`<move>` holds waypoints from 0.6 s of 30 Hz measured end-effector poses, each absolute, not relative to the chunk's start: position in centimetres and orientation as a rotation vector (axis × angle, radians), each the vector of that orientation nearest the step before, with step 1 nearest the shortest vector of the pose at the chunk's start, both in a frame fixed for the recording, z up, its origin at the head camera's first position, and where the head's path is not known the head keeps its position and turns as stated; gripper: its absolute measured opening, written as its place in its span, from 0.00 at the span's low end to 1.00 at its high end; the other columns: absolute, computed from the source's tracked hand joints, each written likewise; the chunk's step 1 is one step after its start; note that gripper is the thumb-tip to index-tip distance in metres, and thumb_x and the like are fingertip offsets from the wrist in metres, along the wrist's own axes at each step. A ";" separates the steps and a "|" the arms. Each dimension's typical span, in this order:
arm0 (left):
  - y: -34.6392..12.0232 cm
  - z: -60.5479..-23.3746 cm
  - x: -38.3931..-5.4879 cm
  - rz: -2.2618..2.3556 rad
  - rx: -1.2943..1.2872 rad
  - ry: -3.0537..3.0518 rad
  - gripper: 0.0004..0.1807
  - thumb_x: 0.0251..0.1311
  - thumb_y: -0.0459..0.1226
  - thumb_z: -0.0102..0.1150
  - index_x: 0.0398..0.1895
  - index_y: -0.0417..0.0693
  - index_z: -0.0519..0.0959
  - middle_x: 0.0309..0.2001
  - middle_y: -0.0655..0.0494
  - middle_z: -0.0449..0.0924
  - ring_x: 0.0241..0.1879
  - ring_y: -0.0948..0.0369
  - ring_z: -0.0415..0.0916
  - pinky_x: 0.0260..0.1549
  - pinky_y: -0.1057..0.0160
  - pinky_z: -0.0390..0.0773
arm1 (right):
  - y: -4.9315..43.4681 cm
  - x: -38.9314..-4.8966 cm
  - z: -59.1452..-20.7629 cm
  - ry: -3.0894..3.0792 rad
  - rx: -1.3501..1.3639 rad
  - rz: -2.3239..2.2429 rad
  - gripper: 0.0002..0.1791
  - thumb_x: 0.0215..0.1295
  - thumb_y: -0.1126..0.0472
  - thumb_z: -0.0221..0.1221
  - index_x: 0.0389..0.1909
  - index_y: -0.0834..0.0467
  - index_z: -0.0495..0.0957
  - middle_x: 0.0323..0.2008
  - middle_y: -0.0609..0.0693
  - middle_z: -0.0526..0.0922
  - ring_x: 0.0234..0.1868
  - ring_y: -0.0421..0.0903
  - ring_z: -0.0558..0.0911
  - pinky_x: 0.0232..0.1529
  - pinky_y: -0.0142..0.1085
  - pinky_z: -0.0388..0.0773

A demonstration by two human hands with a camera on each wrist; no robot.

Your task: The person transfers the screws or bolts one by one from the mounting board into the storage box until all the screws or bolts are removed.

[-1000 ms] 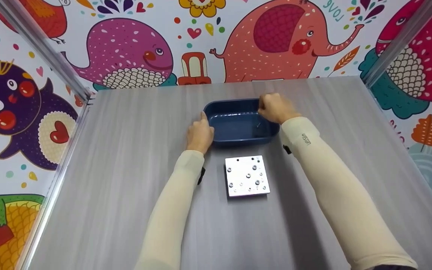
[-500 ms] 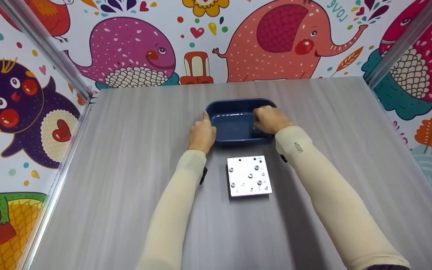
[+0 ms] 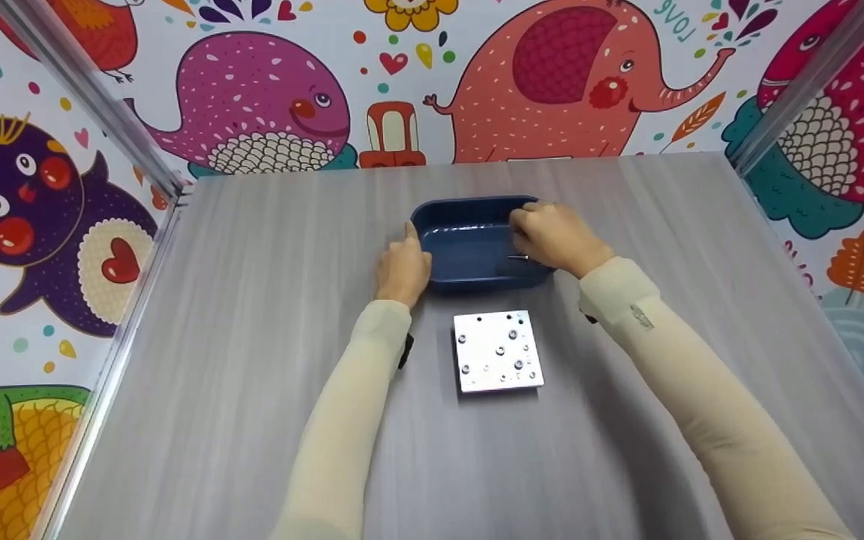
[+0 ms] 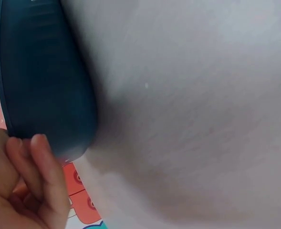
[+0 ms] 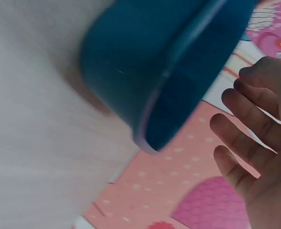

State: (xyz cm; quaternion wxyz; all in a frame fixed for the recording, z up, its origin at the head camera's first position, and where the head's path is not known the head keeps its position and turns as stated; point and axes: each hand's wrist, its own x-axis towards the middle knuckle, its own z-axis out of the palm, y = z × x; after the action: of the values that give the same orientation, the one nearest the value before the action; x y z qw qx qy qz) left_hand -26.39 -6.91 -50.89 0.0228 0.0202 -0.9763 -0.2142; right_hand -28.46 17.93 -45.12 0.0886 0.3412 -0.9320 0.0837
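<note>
Two hands were at the blue tray (image 3: 469,247), mid-table behind the metal plate (image 3: 497,351). Left hand (image 3: 402,266) rested against its left wall, fingers straight. Right hand (image 3: 556,238) hovered over its right side, pinching a thin metal pin (image 3: 518,256).

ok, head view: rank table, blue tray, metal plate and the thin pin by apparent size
1. table
2. blue tray
3. metal plate, a little smaller than the tray, though nearer the camera
4. thin pin, by far smallest
</note>
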 end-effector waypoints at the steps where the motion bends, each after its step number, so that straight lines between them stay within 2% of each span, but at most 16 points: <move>1: -6.9 -50.9 -26.4 -0.662 0.064 -3.024 0.36 0.66 0.36 0.52 0.76 0.37 0.58 0.34 0.39 0.83 0.25 0.50 0.76 0.29 0.51 0.78 | 18.1 -28.1 -44.8 -2.755 1.022 0.247 0.06 0.63 0.66 0.63 0.36 0.65 0.83 0.32 0.59 0.82 0.33 0.56 0.81 0.37 0.49 0.81; 11: -7.0 -51.0 -26.5 -0.655 0.074 -3.023 0.37 0.67 0.38 0.55 0.76 0.37 0.58 0.38 0.38 0.84 0.28 0.49 0.78 0.32 0.50 0.78 | 19.3 -23.6 -42.8 -2.649 1.084 0.196 0.08 0.60 0.63 0.69 0.38 0.63 0.84 0.32 0.55 0.83 0.32 0.53 0.79 0.34 0.46 0.78; 18: -6.9 -51.0 -26.5 -0.685 0.047 -3.014 0.36 0.66 0.35 0.53 0.76 0.35 0.57 0.24 0.45 0.80 0.20 0.55 0.70 0.25 0.54 0.76 | 19.9 -20.6 -42.8 -2.630 1.129 0.256 0.09 0.57 0.64 0.71 0.37 0.62 0.84 0.31 0.54 0.82 0.33 0.52 0.79 0.35 0.46 0.77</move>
State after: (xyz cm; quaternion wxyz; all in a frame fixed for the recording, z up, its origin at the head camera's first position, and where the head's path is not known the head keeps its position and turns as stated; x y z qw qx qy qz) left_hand -26.47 -6.94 -50.99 0.0252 0.0152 -0.9747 -0.2215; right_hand -20.61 19.89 -42.76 0.1338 0.3895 -0.9070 0.0884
